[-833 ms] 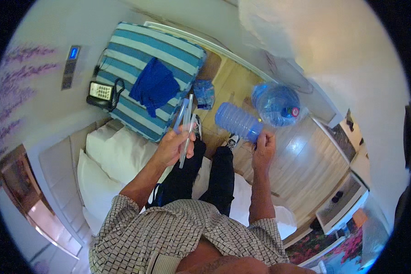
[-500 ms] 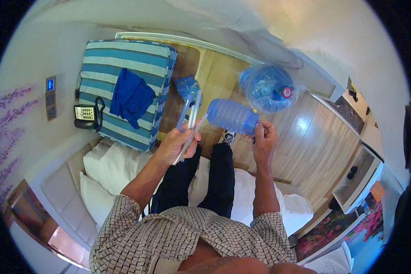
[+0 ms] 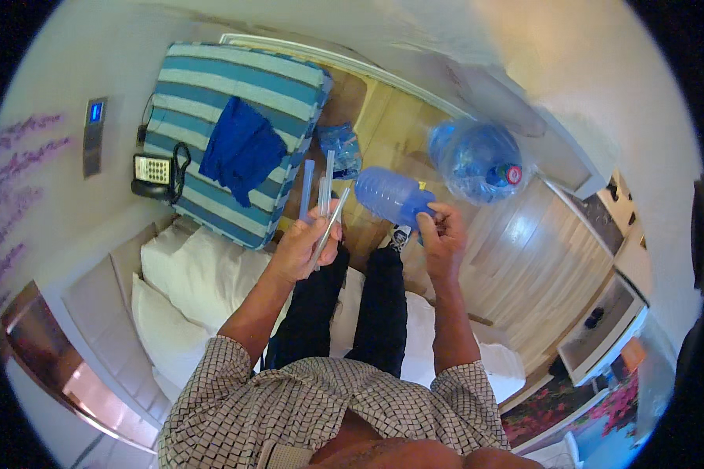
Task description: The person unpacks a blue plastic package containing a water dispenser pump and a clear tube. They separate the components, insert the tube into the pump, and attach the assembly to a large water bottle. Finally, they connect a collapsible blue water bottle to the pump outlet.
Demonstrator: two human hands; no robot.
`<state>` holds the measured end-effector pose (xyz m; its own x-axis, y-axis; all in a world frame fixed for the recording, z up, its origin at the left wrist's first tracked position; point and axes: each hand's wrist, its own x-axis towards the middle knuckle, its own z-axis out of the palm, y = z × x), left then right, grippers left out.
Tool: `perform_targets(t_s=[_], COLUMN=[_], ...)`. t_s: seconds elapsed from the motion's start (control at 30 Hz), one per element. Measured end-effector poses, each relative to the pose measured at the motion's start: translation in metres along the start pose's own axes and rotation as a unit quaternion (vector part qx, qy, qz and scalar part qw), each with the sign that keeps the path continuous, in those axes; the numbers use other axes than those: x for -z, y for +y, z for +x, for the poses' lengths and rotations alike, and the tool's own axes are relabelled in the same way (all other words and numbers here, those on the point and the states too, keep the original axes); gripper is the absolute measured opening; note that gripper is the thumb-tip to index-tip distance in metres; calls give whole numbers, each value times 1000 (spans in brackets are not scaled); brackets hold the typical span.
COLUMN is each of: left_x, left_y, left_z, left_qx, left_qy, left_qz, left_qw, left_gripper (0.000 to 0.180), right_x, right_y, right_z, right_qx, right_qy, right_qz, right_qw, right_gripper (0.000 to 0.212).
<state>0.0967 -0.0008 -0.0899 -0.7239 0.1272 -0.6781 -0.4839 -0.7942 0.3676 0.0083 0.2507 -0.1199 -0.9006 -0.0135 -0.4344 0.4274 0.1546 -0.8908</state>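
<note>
My left hand (image 3: 301, 246) is closed round several plastic tubes. Among them are a bluish tube (image 3: 307, 191) and a clear tube (image 3: 328, 176), with their ends fanned apart. In my right hand (image 3: 444, 242) is a translucent blue, ribbed pump body (image 3: 387, 191), pinched by its darker blue end, where a small yellow part shows. It lies sideways in the air, its rounded end toward the tubes. Farther right on the floor stands a big blue water jug (image 3: 477, 148) in clear plastic, with a red and white cap (image 3: 513, 174).
A striped padded seat (image 3: 203, 59) at the left bears a crumpled blue cloth (image 3: 242, 148) and a black telephone (image 3: 155, 176). Between seat and jug, a blue plastic bag (image 3: 340, 144) lies on the wooden floor (image 3: 516, 258). White bedding (image 3: 203, 270) is under my legs.
My right hand has turned the pump body and brought it slightly left. The tubes in my left hand have spread apart. The view has shifted a little.
</note>
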Motion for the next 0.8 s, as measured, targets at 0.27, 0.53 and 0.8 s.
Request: perform_targets(t_s=[0.27,0.53,0.8], left_x=[28,125,179], left_y=[18,57,98], left_z=[5,87,139], left_qx=[-103,-165,-196], left_qy=[144,241,335], left_qz=[161,119,178], left_qw=[971,949,904], left_gripper=[44,42,28], right_x=[-48,-102,-199], right_y=[-52,-78,-54], right_z=[21,69,130], right_qx=[74,76,161], right_qy=[-97,-145,-195], right_qz=[-77,-149,-218], right_qw=[990,975,943], right_gripper=[28,27,33])
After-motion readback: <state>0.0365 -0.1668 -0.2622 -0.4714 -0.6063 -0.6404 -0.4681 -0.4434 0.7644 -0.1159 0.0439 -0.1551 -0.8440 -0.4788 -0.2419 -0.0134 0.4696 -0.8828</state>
